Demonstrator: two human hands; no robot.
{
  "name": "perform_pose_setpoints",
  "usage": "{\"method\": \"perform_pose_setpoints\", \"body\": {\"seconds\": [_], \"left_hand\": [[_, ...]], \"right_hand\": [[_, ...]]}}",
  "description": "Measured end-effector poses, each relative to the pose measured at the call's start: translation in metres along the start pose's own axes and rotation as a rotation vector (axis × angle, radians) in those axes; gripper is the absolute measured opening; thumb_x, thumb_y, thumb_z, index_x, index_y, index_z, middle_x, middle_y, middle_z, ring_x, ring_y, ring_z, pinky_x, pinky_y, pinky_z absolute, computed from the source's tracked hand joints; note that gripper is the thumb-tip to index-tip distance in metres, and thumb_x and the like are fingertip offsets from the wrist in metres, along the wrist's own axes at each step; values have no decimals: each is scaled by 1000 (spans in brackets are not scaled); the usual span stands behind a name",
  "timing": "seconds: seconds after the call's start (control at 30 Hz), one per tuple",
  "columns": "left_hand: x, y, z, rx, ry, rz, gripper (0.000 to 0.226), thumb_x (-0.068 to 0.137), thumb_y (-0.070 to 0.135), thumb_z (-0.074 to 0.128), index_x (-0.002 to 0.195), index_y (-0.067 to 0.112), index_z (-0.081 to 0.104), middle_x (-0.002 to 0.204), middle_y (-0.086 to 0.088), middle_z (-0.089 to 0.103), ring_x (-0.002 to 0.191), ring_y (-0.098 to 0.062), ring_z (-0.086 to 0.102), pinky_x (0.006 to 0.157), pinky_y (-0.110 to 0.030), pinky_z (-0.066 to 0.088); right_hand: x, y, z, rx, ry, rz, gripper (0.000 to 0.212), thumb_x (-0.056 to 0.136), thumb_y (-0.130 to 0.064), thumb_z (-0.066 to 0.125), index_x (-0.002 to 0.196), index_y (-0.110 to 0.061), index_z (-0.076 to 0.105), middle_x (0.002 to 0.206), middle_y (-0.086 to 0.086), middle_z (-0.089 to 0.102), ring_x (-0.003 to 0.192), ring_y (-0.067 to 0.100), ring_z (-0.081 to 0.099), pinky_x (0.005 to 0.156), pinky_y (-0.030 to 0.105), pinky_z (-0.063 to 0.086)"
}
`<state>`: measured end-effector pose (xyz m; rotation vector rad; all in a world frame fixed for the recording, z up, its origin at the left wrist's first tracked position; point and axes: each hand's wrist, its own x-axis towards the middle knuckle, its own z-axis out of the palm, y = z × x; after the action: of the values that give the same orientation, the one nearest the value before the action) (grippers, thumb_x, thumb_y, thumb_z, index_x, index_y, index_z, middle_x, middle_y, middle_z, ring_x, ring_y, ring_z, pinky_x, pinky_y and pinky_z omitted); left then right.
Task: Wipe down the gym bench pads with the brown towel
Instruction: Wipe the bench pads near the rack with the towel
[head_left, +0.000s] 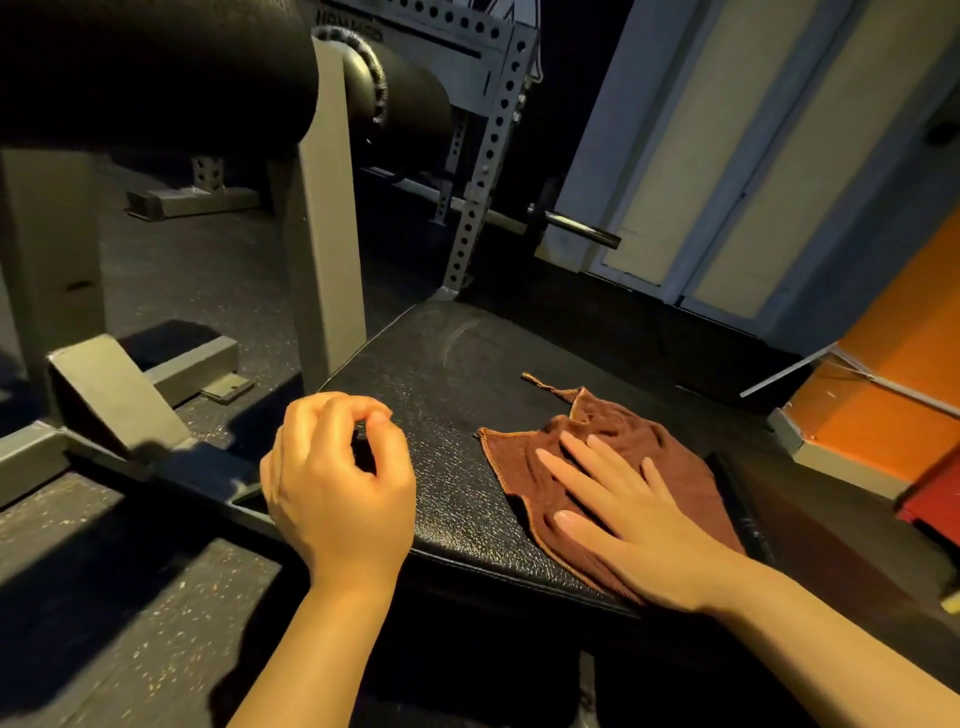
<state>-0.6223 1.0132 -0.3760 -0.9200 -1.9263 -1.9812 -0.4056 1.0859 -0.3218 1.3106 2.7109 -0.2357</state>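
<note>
A brown towel lies crumpled on the right half of a black textured bench pad. My right hand presses flat on the towel with straight, spread fingers. My left hand hovers over the pad's left edge, its fingers loosely curled and holding nothing. A faint curved wipe mark shows on the pad's far part. Black roller pads hang on the frame at the upper left.
A grey steel upright stands at the pad's far left corner. Grey frame bars lie on the speckled rubber floor to the left. A perforated rack with a barbell stands behind. An orange wall is at right.
</note>
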Motion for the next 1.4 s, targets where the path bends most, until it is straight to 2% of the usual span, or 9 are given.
{"method": "perform_pose_setpoints", "body": {"seconds": [0.17,0.3,0.57,0.83,1.03,1.13,1.2,1.3,1.4], "left_hand": [[-1,4,1,-4,21,15,26,88,27,45,79,15,67,90,-3,64,85,-19,57,78,-42,44],[1,3,1,-9,25,35,24,88,27,46,78,17,65,89,-1,62,84,-21,58,74,-55,49],[3,1,3,-13,8,19,21,86,30,47,79,21,65,91,6,59,87,-11,53,77,-54,48],[3,-2,2,-73,6,76,13,86,27,49,79,29,60,90,11,56,85,-10,54,74,-55,48],[2,-7,4,-82,24,134,21,87,23,49,77,16,66,89,6,59,84,-16,56,75,-46,45],[3,-7,3,-89,30,134,23,87,24,49,76,14,67,89,5,61,82,-18,58,74,-41,42],[4,-8,3,-94,33,138,24,87,23,49,76,12,67,88,1,64,80,-23,61,72,-42,43],[4,-8,3,-85,32,107,24,86,24,49,75,13,67,88,0,65,81,-23,61,76,-32,35],[3,-7,2,-65,19,67,23,86,25,48,77,16,66,89,3,64,83,-18,57,75,-28,29]], "right_hand": [[57,-67,1,-42,92,104,64,96,-66,10,155,-42,2,164,-12,-8,151,16,-13,118,57,-12],[124,-106,-5,8,152,135,62,105,-44,15,158,-13,8,166,2,-1,152,18,-4,119,57,-8],[231,-86,-27,154,204,192,63,101,-50,17,153,-16,26,163,2,21,148,24,19,119,57,7],[267,-30,-39,138,258,419,64,102,-52,17,156,-19,22,159,10,28,145,33,27,118,56,14],[237,12,-31,131,250,612,60,104,-48,16,158,-21,14,161,11,23,147,34,23,120,57,8],[215,14,-27,133,276,689,58,105,-46,17,158,-27,8,165,7,7,150,33,10,119,59,1],[205,9,-24,-32,348,598,55,105,-41,22,157,-29,11,165,4,6,151,30,5,117,60,-2],[193,-7,-21,-124,356,320,44,105,-29,27,147,-18,33,152,6,35,143,26,26,116,62,13],[167,-31,-16,2,244,218,48,107,-29,24,154,-20,25,162,2,23,148,21,18,117,58,15]]}}
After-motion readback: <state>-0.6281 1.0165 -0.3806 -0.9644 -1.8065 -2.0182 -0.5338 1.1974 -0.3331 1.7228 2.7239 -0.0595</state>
